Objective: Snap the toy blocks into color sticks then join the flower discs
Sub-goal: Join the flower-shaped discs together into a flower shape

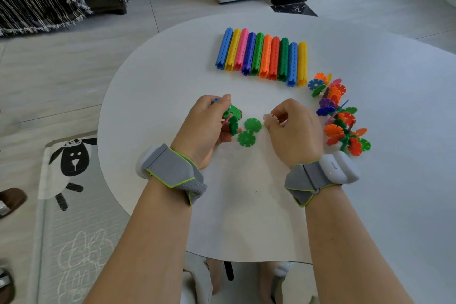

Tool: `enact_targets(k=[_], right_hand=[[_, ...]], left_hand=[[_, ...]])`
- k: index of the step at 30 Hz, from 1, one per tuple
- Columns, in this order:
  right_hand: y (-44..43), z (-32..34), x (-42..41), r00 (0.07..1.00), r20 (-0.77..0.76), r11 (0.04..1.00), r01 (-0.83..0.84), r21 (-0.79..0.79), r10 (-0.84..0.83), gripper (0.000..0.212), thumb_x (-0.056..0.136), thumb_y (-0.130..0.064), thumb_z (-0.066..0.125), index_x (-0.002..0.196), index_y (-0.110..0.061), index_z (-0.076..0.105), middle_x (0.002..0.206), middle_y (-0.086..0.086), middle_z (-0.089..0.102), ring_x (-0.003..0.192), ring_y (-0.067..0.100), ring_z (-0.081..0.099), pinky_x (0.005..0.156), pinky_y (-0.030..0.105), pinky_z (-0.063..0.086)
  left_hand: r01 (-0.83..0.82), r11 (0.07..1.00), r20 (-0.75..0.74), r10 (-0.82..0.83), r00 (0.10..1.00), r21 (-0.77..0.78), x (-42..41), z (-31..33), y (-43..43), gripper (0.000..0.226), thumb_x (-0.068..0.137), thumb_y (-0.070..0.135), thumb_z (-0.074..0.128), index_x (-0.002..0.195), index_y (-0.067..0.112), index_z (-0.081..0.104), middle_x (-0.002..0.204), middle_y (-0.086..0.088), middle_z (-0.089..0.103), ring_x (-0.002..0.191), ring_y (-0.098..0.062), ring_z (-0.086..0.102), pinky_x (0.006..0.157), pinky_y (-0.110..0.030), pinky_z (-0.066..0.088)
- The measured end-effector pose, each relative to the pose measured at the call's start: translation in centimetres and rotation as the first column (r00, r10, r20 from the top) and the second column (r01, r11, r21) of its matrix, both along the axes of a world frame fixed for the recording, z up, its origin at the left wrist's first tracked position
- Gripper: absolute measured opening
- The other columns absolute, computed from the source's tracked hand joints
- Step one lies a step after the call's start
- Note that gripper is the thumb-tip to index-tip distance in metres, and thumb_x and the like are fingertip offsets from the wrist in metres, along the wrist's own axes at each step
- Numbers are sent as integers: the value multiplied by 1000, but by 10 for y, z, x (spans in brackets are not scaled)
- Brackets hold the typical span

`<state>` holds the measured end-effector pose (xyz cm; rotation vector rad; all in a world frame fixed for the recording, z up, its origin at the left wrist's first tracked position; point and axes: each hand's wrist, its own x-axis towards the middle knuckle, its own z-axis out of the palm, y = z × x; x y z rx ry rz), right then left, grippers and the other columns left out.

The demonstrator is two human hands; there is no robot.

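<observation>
Misalignment is the likeliest trouble here. The left hand (204, 126) grips a small cluster (232, 118) of joined discs, mostly green with a bit of blue and a pink edge, held just above the table (246, 205). The right hand (293, 131), a short way off, has its fingers curled and pinches a pale disc (267, 118) at the fingertips; that piece is blurred, so its notches cannot be read. If the pale disc meets the cluster with slot off slot, it will probably skid off or bend a petal rather than seat. Pushing hard could also pop an earlier joint in the cluster, since the left fingers cover only part of it. Two loose green discs (253, 124) lie flat on the table between the hands, right under the working spot; a dropped piece or a sweeping wrist could knock them toward the near edge. The sticks (264, 57) lie side by side at the far side and look finished, well clear of the hands. The chain (340, 116) of joined discs sits just beside the right hand, so an outward swing of that hand could nudge it and break it apart.
</observation>
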<state>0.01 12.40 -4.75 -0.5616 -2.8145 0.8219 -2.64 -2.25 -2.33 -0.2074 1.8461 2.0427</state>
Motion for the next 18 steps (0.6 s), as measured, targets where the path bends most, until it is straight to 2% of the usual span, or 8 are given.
enact_targets(k=[2,4,6,10,13,16,18], right_hand=[[-2,5,6,995,-98,990,-1,-140,-13,13,91,-29,61,81,-22,56,73,-11,57,76,15,58,67,29,48],[-7,13,14,979,-205,939,-58,-338,-14,12,89,-25,65,80,-17,63,69,-9,64,67,10,64,67,28,52],[-15,16,21,967,-251,898,-145,-415,40,11,90,-25,63,82,-18,66,69,-8,68,61,4,65,67,25,53],[-21,15,29,961,-221,885,-245,-395,167,20,98,-25,48,92,-18,66,72,-11,65,57,2,59,60,9,42],[-20,12,30,958,-197,913,-263,-313,208,25,99,-23,45,103,-15,68,73,-14,58,63,2,52,64,11,40],[-20,8,29,953,-270,924,-221,-312,137,16,95,-22,55,96,-17,70,66,-18,59,57,0,54,60,9,42],[-21,6,29,948,-304,925,-201,-323,100,13,93,-21,58,90,-17,70,63,-15,60,55,3,56,58,15,46]], left_hand=[[-21,1000,4,21,1000,11,0,1,1,17,99,24,41,94,10,50,75,-5,55,56,-17,55,50,-26,36],[-26,1000,2,26,1000,0,-1,2,4,20,100,26,39,97,9,50,76,-8,55,55,-17,53,51,-27,35],[-18,1000,2,18,1000,-10,-1,3,6,24,100,28,38,97,9,52,82,-12,55,55,-18,52,53,-28,36],[-14,1000,48,13,999,11,2,3,9,33,100,37,35,90,12,55,75,-9,55,55,-18,51,55,-28,39],[-46,998,69,43,997,53,2,4,8,35,99,41,36,88,12,54,70,-7,56,53,-16,51,53,-28,40],[-45,997,63,41,997,64,1,4,8,32,99,38,38,88,12,54,70,-7,56,54,-15,53,55,-28,42],[-35,998,46,32,998,59,2,3,8,30,99,36,38,90,12,54,70,-7,57,51,-13,54,56,-28,43]])
